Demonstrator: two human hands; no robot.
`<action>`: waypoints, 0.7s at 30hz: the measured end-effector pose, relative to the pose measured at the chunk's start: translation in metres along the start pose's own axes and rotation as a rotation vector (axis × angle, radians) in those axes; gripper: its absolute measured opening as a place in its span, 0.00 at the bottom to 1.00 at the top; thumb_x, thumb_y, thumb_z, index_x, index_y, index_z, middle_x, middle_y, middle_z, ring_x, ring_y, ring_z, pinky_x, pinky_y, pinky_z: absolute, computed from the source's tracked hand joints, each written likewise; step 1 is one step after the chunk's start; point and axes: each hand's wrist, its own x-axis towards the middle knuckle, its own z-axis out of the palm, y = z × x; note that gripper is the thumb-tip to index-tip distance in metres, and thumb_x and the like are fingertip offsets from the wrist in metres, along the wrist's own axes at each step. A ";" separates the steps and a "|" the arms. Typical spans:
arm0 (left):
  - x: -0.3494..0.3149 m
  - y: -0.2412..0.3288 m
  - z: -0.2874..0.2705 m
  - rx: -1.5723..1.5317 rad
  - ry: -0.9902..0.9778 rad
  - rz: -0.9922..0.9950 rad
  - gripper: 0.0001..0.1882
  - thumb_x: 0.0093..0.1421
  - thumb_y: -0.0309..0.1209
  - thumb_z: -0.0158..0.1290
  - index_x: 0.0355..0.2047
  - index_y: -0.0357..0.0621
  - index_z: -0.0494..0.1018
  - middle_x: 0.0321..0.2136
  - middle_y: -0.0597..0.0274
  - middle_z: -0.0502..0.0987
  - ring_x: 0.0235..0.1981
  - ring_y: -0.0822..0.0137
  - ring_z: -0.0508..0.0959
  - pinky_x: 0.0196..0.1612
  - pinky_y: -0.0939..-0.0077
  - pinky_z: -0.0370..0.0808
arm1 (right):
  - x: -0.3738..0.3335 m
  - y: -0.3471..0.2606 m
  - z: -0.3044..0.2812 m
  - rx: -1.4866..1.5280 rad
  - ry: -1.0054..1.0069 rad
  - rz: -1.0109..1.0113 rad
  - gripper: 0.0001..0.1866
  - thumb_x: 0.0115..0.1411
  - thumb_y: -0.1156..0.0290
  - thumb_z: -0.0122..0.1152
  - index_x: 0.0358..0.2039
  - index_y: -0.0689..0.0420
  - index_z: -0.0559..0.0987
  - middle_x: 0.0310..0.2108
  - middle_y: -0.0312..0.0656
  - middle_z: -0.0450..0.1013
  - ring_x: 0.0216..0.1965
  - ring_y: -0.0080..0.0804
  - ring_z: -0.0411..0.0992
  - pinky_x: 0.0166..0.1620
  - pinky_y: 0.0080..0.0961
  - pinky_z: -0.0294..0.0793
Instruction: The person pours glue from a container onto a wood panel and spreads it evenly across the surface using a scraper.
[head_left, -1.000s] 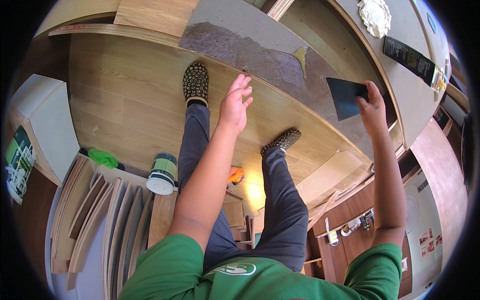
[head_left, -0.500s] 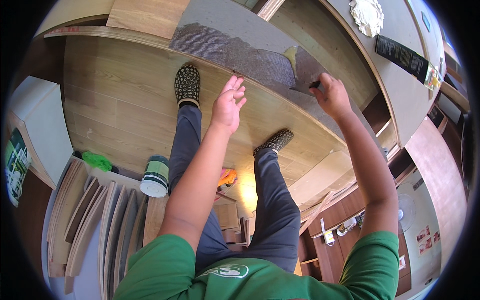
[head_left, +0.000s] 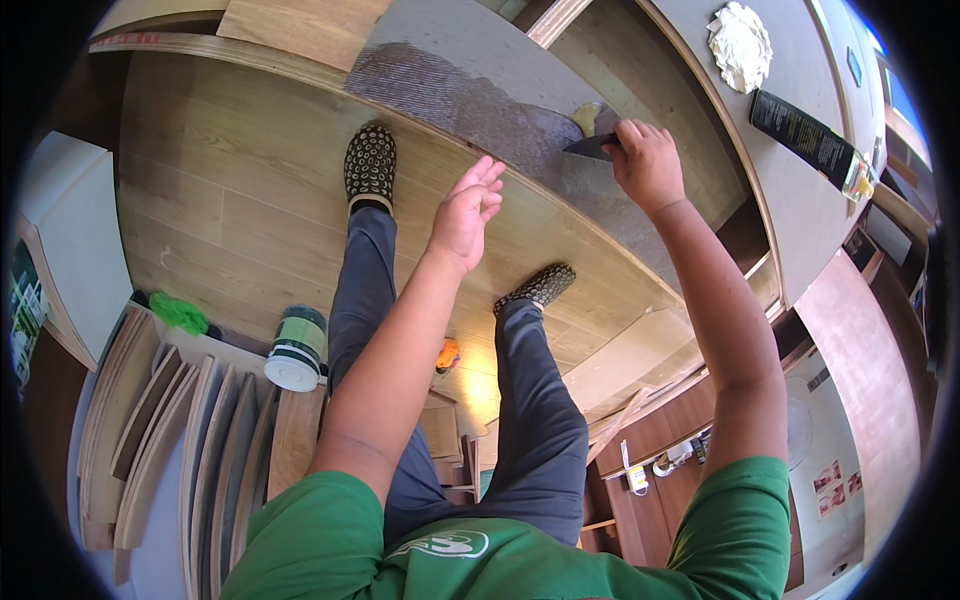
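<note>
My right hand [head_left: 645, 165] is closed round a thin dark scraper [head_left: 590, 147], probably a glue spreader. Its blade lies against the grey board [head_left: 430, 28] of a curved wooden frame. Brownish glue [head_left: 420, 88] coats part of that board, combed into fine ridges on the left and smoother toward the blade. A yellowish lump of glue [head_left: 585, 118] sits beside the blade. Nearer to me, my left hand [head_left: 462, 222] hovers palm up over the frame's edge, fingers apart and holding nothing.
A wood-grain panel [head_left: 300, 38] covers the board's far left. At the right, a black box [head_left: 800, 128] and a crumpled white wad [head_left: 740, 46] lie on a grey surface. A green-and-white tub [head_left: 297, 345] and curved wooden strips [head_left: 160, 450] stand at lower left.
My right hand has moved slightly away from me and left with the scraper, whose blade now shows more plainly. The yellowish glue lump looks smaller. My left hand has shifted slightly right.
</note>
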 end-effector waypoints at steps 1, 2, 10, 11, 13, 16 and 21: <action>0.000 0.000 0.000 -0.001 0.001 -0.002 0.45 0.53 0.33 0.46 0.72 0.38 0.47 0.70 0.54 0.56 0.67 0.60 0.58 0.68 0.63 0.51 | 0.006 0.000 -0.001 0.000 0.021 0.001 0.09 0.57 0.68 0.63 0.32 0.53 0.70 0.31 0.39 0.73 0.38 0.42 0.74 0.41 0.40 0.68; 0.001 0.000 0.000 -0.002 0.002 -0.004 0.45 0.53 0.33 0.46 0.72 0.38 0.47 0.70 0.54 0.56 0.68 0.60 0.57 0.68 0.63 0.50 | 0.012 0.001 -0.001 -0.001 0.042 0.001 0.09 0.57 0.68 0.63 0.32 0.53 0.70 0.31 0.40 0.73 0.38 0.42 0.74 0.41 0.40 0.68; 0.002 0.001 0.000 -0.012 0.006 -0.011 0.45 0.53 0.34 0.46 0.72 0.38 0.47 0.71 0.53 0.56 0.69 0.58 0.56 0.69 0.63 0.50 | 0.055 0.005 -0.006 -0.044 0.154 0.000 0.10 0.57 0.67 0.63 0.31 0.53 0.70 0.31 0.40 0.74 0.38 0.44 0.75 0.41 0.41 0.70; 0.003 0.001 0.000 -0.014 0.008 -0.012 0.45 0.53 0.34 0.46 0.72 0.38 0.47 0.71 0.53 0.56 0.69 0.58 0.56 0.69 0.63 0.50 | 0.059 0.006 -0.008 -0.048 0.163 0.005 0.10 0.57 0.67 0.63 0.31 0.53 0.69 0.31 0.40 0.74 0.37 0.45 0.75 0.41 0.41 0.70; 0.003 0.001 0.000 -0.015 0.012 -0.011 0.45 0.53 0.33 0.46 0.72 0.38 0.48 0.70 0.53 0.57 0.68 0.59 0.57 0.69 0.63 0.50 | 0.067 0.006 -0.012 -0.058 0.197 0.012 0.10 0.57 0.67 0.63 0.32 0.53 0.69 0.32 0.40 0.75 0.37 0.45 0.75 0.41 0.41 0.71; 0.004 -0.001 -0.001 -0.016 0.015 -0.013 0.44 0.54 0.33 0.46 0.72 0.37 0.48 0.70 0.53 0.58 0.67 0.59 0.58 0.68 0.63 0.50 | 0.076 0.005 -0.023 -0.051 0.246 0.045 0.12 0.58 0.65 0.64 0.32 0.54 0.70 0.32 0.41 0.75 0.37 0.47 0.75 0.41 0.41 0.71; 0.002 0.002 -0.005 -0.050 0.034 0.000 0.43 0.54 0.32 0.46 0.71 0.36 0.49 0.69 0.54 0.59 0.66 0.60 0.60 0.68 0.63 0.52 | 0.079 -0.034 -0.058 0.075 0.296 0.076 0.13 0.57 0.63 0.66 0.33 0.55 0.72 0.30 0.43 0.75 0.34 0.49 0.75 0.37 0.43 0.73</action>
